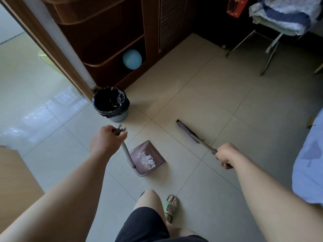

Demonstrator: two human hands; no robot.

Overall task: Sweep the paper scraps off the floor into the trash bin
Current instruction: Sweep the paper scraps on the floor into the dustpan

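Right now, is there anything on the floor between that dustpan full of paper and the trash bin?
Nothing visible. The dustpan, holding the paper scraps, sits on bare tile, and the floor up to the trash bin shows no objects. The left hand grips the dustpan's handle; the broom, in the right hand, lies off to the right.

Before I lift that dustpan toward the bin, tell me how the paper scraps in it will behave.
The paper scraps look like small, thin shreds, so they are probably very light and apt to flutter out if jolted. They sit loosely piled in the dustpan, so tilting it forward would likely spill them. The left hand grips high on the long handle, so the pan may swing.
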